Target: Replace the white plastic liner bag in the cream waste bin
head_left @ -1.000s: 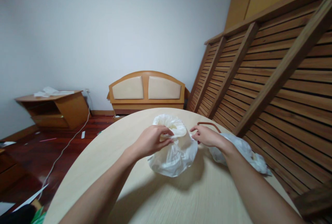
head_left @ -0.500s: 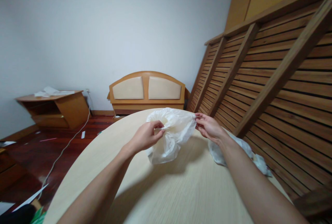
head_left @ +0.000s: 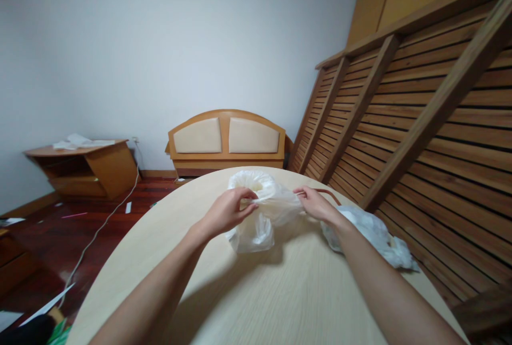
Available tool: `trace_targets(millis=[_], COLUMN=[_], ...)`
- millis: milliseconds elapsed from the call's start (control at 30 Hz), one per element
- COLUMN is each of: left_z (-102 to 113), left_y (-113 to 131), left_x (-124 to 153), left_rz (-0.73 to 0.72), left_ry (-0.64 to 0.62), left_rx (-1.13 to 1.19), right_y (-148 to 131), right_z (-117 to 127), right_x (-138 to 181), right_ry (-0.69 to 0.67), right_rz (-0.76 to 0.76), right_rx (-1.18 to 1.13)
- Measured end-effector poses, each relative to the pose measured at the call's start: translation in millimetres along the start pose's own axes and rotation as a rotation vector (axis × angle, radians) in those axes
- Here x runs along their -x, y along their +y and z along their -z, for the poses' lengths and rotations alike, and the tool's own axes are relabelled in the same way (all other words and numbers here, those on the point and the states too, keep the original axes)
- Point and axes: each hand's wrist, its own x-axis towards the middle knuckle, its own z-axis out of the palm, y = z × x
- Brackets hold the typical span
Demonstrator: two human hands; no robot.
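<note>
A thin white plastic bag [head_left: 256, 233] stands crumpled on the pale round table [head_left: 316, 297], its top rolled into a ring with an opening. My left hand [head_left: 234, 209] pinches the near rim of the bag between thumb and fingers. On the other side, my right hand [head_left: 314, 202] grips a stretched-out part of the bag and pulls it toward the right. A second bundled plastic bag [head_left: 372, 233] lies near the table's right edge, partly behind my right forearm. What the first bag contains, if anything, is hidden.
Slatted wooden panels [head_left: 400, 137] lean along the right side close to the table. Beyond the table stands a headboard [head_left: 226, 137] against the wall. To the left are a low wooden cabinet [head_left: 116, 169] with papers on top and a cable [head_left: 96, 235] across the floor.
My right hand has come slightly down and left, its fingers now closed more on the bag. The bag's top has gone from a loose spread to a rounder, lower ring with a stretched side.
</note>
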Motion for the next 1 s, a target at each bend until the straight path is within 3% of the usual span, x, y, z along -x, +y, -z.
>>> trace_targets(millis=[167,267,367,467,567,700,867,1000], left_z=[-4,-4,-5,-9,-17,-30,-40,-51], left_y=[2,4,1,-8,-20,-30,-34,-38], left_x=[0,1,0,0,0,1,3,17], left_rz=[-0.066,-0.116,-0.12,-0.012,0.089,0.114,0.111,0.112], left_ry=[-0.006,0.019,0.157,0.229,0.157,0.114,0.181,0.305], left_rx=[-0.013,0.012,0.032,0.056,0.194,0.361,0.366,0.333], right_y=[-22,-37,-36,-25,-14,-3,6,15], right_z=[-8,-18,-31,-43,-52,-62,-73,-79], right_x=[11,19,25,25,24,23,21,23], right_ry=[0.088,0.022,-0.093,-0.156,-0.178,-0.21,-0.185,-0.217], right_rz=[0.201,0.352,0.46,0.449,0.407,0.396,0.486,0.51], right_rx=[0.115,0.082,0.013,-0.024,-0.051,-0.16,-0.292,-0.382])
